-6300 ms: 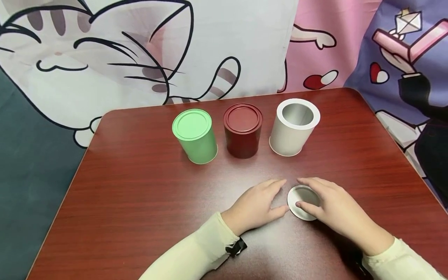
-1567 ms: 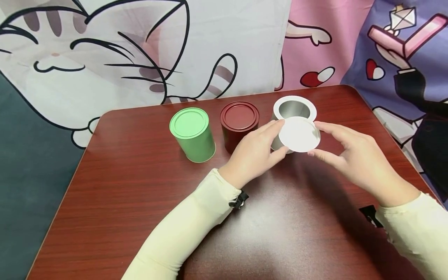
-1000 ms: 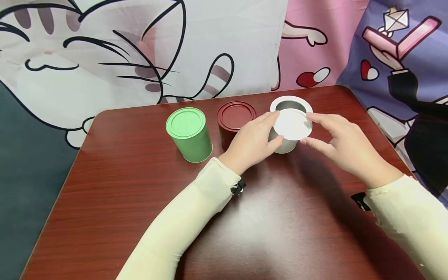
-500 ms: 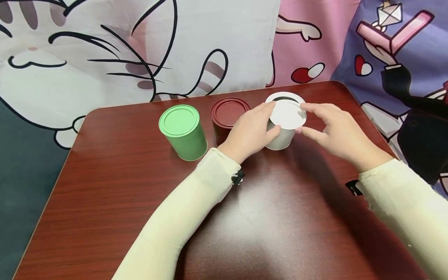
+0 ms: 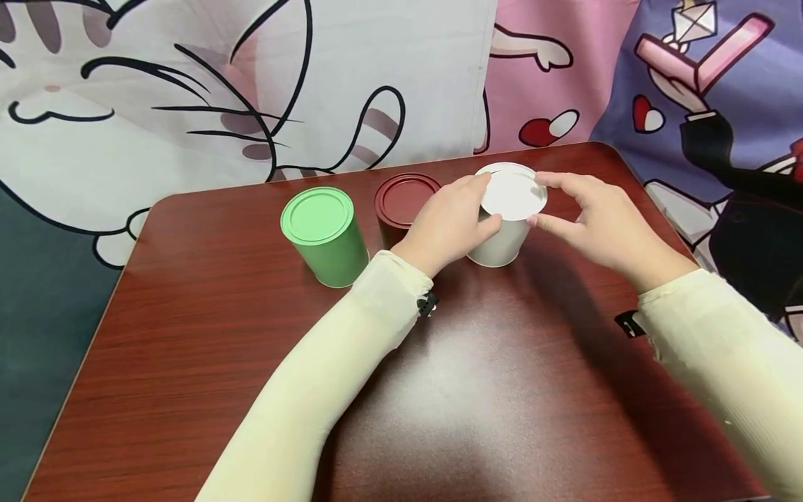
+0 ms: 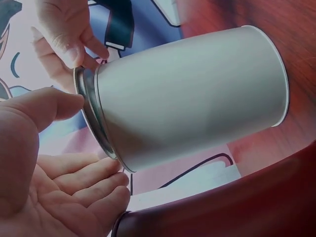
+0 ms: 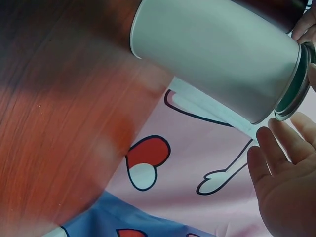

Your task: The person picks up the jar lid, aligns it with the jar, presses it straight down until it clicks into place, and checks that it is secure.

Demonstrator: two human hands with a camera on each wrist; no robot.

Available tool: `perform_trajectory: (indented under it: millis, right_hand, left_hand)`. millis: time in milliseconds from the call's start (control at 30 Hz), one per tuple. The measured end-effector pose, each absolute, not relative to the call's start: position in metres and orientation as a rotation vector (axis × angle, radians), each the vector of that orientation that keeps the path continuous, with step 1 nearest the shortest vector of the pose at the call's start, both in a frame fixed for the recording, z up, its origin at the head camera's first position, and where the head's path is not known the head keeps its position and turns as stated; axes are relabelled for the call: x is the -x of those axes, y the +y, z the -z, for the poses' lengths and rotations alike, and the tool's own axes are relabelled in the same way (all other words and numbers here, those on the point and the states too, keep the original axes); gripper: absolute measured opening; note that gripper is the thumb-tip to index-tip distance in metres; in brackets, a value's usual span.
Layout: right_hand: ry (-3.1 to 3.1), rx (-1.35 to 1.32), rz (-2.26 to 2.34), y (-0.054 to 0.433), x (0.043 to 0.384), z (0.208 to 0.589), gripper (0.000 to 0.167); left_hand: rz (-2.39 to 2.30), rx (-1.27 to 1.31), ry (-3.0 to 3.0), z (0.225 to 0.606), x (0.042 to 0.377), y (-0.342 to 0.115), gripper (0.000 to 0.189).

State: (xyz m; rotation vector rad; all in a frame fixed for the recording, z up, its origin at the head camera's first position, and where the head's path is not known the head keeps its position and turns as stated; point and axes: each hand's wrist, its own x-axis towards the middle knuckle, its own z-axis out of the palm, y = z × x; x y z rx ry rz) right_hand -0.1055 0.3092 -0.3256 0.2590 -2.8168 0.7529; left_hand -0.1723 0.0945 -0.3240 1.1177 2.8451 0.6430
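A white round lid lies just over the mouth of the white can, tilted a little. My left hand holds the lid's left edge between thumb and fingers. From the other side my right hand grips the edge the same way. In the left wrist view a narrow gap shows between the lid and the rim of the can. The right wrist view shows that gap too, with the can standing upright on the table.
Left of the white can stands a dark red can with its lid on, partly hidden by my left hand. Further left is a green lidded can. The reddish wooden table ends at a cartoon-printed cloth.
Both hands lifted the white lid from the table earlier and carried it to the white can. Over the last second it has moved back and down over the can's mouth.
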Motion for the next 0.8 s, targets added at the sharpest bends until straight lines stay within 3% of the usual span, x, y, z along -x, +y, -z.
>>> perform_trajectory:
  millis: [233,800]
  right_hand:
    - [-2.739,-0.288,-0.806,0.3054,0.1104,0.3286,0.045]
    - [-2.746,-0.265,-0.72,0.3062,0.1141,0.33,0.042]
  left_hand:
    - [-0.696,-1.072,2.848,0.3224,0.1747,0.1006,0.064]
    - [-0.611,-1.031,2.874,0.3228,0.1805,0.1049,0.059]
